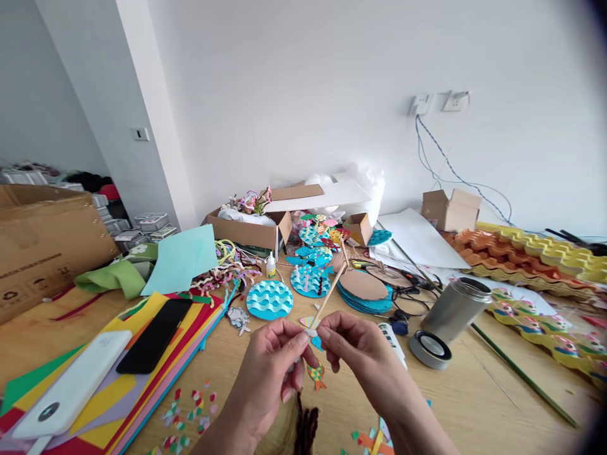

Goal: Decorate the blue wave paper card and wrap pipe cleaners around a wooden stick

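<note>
Above the middle of the table, a thin wooden stick [331,292] slants up and to the right from between my hands. A small white piece [311,332] wraps or touches its lower end; I cannot tell which. My left hand [277,357] is closed in a pinch on that end. From the other side, the thumb and forefinger of my right hand [353,344] pinch the same spot. Just beneath the fingers lie small paper fish, among them an orange and green fish [317,376]. Beyond my hands are a blue wavy-paper disc [269,299] and a glue bottle [270,265].
Coloured paper sheets [156,354] with a black phone [154,335] and a white power bank [73,383] lie left. Paper scraps [183,420] are scattered nearby. At right stand a steel flask [455,309], its lid [429,349] and egg trays [516,256]. Cardboard discs [364,285] are behind.
</note>
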The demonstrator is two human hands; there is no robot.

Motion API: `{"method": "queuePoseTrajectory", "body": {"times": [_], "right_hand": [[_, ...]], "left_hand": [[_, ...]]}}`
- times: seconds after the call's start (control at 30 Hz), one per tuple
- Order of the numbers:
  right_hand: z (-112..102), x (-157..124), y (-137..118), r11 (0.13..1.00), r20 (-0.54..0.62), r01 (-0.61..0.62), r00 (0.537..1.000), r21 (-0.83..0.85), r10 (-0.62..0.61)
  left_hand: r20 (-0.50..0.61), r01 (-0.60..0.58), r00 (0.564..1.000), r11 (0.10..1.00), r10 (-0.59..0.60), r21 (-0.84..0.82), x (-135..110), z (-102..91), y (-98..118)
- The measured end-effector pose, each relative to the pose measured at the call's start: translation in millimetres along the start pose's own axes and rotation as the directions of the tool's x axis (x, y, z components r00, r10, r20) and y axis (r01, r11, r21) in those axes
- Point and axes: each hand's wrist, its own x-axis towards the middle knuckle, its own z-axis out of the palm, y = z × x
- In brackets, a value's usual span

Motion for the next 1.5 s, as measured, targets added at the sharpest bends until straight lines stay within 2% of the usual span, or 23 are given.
{"method": "queuePoseTrajectory", "body": {"times": [0.23, 0.4, 0.53, 0.63, 0.7, 0.87, 1.0, 1.3, 1.5], "right_hand": [[4, -1, -2, 1.000, 0.030, 0.005, 1.000, -0.019, -0.005], [8, -1, -1, 1.000, -0.005, -0.006, 1.000, 0.004, 0.006], [5, -1, 2, 0.989, 0.051, 0.003, 0.999, 0.148, -0.010], [3, 1, 7, 0.956, 0.124, -0.046, 0.992, 0.290, 0.010], [4, 2, 8, 0.949, 0.126, -0.056, 0.992, 0.311, 0.017], [7, 1, 4, 0.982, 0.043, -0.014, 0.999, 0.190, 0.006], [9, -1, 2, 0.990, 0.034, -0.002, 0.999, 0.140, -0.003], [12, 0, 3, 0.987, 0.008, 0.024, 1.000, 0.161, -0.025], [16, -1, 1, 0.999, -0.071, 0.045, 0.996, -0.001, -0.045]], "left_hand": [[-0.017, -0.069, 0.997, 0.997, 0.070, 0.014, -1, -1.1, -3], [-0.004, -0.080, 0.997, 0.994, 0.080, 0.078, -2, 1.0, -2], [0.043, -0.065, 0.997, 0.996, 0.062, 0.055, -4, 2.3, 1], [0.081, -0.044, 0.996, 0.999, 0.043, 0.007, -4, 2.1, 1], [0.078, -0.024, 0.997, 0.999, 0.026, -0.033, -4, 1.7, 0], [0.024, -0.001, 1.000, 0.996, 0.003, -0.087, -2, 1.6, -1], [0.005, 0.006, 1.000, 0.996, -0.005, -0.092, -2, 1.7, 0], [-0.026, -0.052, 0.998, 0.999, 0.052, 0.014, -2, 1.1, 0], [-0.080, -0.092, 0.992, 0.988, 0.102, 0.128, -1, 1.1, -1]]}}
